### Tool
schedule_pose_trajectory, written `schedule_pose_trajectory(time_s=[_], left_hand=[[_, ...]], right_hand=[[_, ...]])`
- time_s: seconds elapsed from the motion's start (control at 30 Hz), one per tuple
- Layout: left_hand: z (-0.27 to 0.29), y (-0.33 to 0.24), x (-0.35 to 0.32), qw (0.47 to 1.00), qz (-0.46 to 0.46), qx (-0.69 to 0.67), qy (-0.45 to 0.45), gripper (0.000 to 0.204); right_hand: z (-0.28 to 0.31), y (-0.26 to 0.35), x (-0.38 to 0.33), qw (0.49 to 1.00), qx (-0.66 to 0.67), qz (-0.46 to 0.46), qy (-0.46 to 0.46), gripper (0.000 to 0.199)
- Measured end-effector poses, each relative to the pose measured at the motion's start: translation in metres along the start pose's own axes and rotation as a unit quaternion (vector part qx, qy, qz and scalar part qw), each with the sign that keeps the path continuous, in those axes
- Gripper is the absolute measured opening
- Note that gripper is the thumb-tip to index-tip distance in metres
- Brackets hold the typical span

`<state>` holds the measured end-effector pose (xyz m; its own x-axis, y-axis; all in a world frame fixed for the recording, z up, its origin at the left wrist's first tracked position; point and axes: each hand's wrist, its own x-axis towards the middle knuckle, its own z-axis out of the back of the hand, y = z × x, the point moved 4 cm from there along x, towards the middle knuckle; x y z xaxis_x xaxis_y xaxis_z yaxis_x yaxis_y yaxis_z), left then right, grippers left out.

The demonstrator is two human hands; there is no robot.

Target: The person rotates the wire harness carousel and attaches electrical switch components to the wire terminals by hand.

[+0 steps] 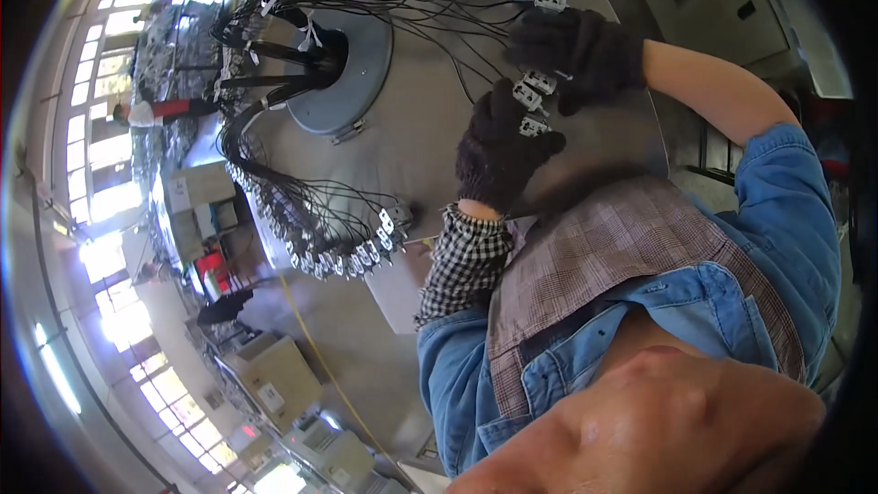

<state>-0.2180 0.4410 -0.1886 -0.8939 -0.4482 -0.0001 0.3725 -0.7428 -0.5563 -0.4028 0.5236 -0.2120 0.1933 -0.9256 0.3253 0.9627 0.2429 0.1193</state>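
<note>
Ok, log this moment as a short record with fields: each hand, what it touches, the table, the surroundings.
left hand: black knit glove, fingers on a small white connector
right hand: black knit glove, resting on the table next to another white connector
grip: cannot tell whether either hand is closed on a connector
table: round grey top with a centre hub
wiring: black cables fan out from the hub, ending in rows of white connectors
surroundings: workshop floor, bright windows
</note>
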Motion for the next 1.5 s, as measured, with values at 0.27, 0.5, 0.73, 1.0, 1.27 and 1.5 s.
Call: schedule_pose_trajectory(time_s=[0.27,0.5,0.73,1.0,1.27,1.5], left_hand=[[-0.026,0.024,-0.029,0.989,0.008,0.048,-0.138,0.079],[-0.029,0.013,-0.027,0.986,0.021,0.082,-0.141,0.073],[-0.009,0.022,-0.013,0.993,0.014,0.116,-0.008,0.085],[0.005,0.030,0.002,0.992,0.007,0.092,0.084,0.092],[0.008,0.031,0.002,0.995,0.019,0.027,0.092,0.091],[-0.001,-0.003,0.003,0.992,0.012,0.127,0.000,0.091]], right_hand=[[-0.087,-0.018,0.006,0.924,0.322,-0.138,0.155,0.039],[-0.049,0.036,0.029,0.990,-0.014,0.011,-0.139,0.021],[-0.120,0.014,0.019,0.751,0.645,0.085,-0.112,0.016],[-0.039,0.043,0.043,0.969,0.217,0.016,0.112,0.060],[-0.005,0.029,0.016,0.991,0.135,0.002,0.001,0.072],[-0.059,0.029,-0.023,0.891,-0.361,-0.264,0.074,0.080]])
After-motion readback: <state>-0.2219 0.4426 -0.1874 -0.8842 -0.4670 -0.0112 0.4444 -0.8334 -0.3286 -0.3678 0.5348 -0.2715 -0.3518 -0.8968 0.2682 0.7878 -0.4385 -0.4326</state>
